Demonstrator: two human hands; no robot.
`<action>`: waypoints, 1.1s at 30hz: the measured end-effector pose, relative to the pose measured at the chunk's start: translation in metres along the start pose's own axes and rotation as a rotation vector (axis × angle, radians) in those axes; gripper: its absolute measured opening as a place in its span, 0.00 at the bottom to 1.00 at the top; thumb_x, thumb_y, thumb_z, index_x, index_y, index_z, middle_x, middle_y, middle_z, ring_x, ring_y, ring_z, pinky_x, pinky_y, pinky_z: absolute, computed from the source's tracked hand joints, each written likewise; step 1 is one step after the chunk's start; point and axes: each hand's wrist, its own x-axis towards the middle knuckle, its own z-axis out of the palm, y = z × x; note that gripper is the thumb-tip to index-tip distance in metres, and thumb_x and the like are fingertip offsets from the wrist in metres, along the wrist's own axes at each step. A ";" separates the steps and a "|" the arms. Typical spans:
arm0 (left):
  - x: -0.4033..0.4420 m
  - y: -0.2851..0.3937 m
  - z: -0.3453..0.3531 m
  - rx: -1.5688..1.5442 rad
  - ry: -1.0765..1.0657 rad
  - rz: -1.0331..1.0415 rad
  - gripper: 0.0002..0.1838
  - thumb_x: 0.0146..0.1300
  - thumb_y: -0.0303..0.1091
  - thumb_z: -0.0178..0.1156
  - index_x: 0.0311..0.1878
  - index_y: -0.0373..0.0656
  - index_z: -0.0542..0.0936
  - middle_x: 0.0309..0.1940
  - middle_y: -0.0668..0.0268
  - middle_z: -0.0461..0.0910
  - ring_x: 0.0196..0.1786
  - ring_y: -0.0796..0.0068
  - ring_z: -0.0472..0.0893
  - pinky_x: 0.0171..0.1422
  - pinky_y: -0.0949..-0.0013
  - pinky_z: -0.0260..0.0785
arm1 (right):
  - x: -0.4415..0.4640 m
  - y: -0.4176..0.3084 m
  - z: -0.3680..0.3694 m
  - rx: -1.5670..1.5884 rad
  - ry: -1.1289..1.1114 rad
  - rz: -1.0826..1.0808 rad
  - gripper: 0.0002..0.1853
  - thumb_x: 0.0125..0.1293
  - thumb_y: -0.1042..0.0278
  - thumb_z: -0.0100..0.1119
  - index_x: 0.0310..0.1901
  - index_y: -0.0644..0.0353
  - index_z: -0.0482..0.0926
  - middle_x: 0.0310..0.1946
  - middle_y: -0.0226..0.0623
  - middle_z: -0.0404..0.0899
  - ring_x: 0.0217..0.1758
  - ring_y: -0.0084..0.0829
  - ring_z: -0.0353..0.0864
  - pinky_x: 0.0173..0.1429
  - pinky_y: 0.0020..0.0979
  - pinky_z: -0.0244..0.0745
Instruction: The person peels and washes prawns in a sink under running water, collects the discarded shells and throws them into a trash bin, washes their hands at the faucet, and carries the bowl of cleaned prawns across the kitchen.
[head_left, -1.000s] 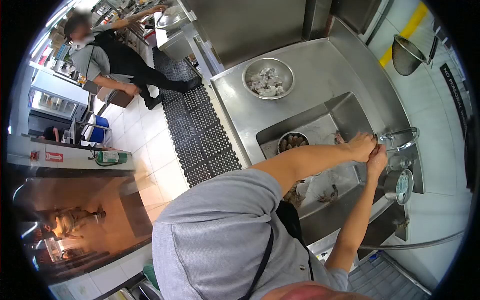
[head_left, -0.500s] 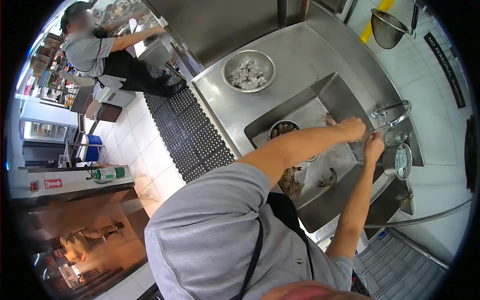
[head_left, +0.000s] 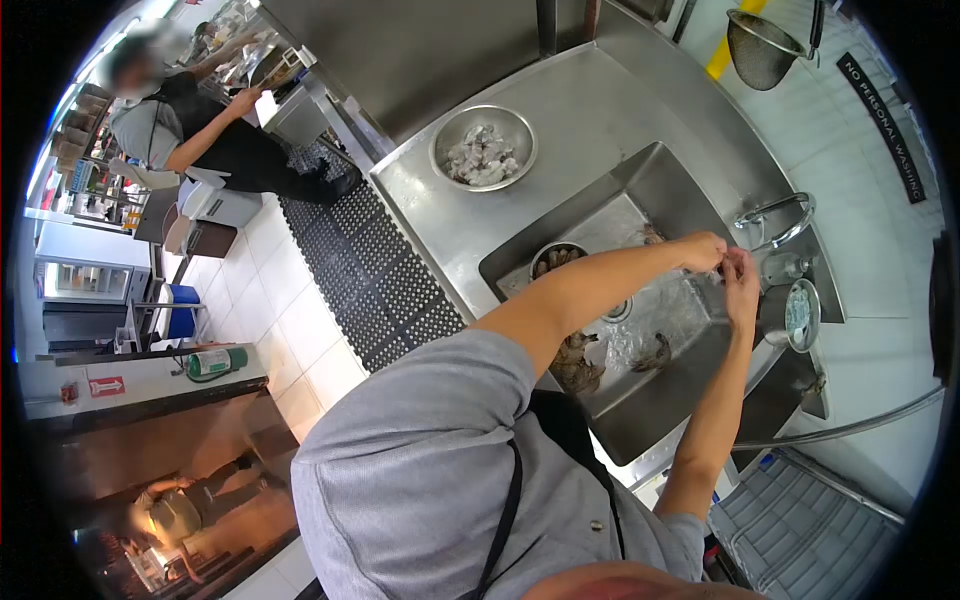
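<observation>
My left hand (head_left: 704, 252) reaches over the far side of the metal sink (head_left: 690, 395), fingers pinched together near the faucet (head_left: 780, 222). My right hand (head_left: 740, 272) meets it there, its fingertips also closed. What they hold is too small and hidden to make out. Whole shrimp (head_left: 577, 365) lie in a pile at the sink's near side, partly behind my left forearm. Another shrimp (head_left: 654, 353) lies on the wet sink bottom. A small round container (head_left: 556, 258) of brownish pieces stands in the sink. Peeled, greyish shrimp (head_left: 483, 156) fill part of a metal bowl (head_left: 530, 135) on the counter.
Right of the sink are a glass (head_left: 783, 268) and a metal pot (head_left: 801, 315) with bluish contents. A strainer (head_left: 760, 50) hangs on the wall. A hose (head_left: 850, 432) crosses at the lower right. A co-worker (head_left: 200, 135) stands beyond the black mat (head_left: 350, 260).
My hands have come together after being slightly apart. Clear water now spreads around the shrimp on the sink bottom. The view has shifted, and the co-worker's arm has bent.
</observation>
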 end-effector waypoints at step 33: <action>0.033 0.014 0.012 -0.917 -0.107 -0.172 0.16 0.58 0.21 0.60 0.50 0.35 0.71 0.44 0.58 0.78 0.49 0.65 0.79 0.50 0.61 0.73 | -0.005 -0.001 -0.023 0.219 0.115 0.403 0.07 0.66 0.72 0.54 0.41 0.65 0.77 0.25 0.30 0.78 0.26 0.22 0.75 0.30 0.26 0.71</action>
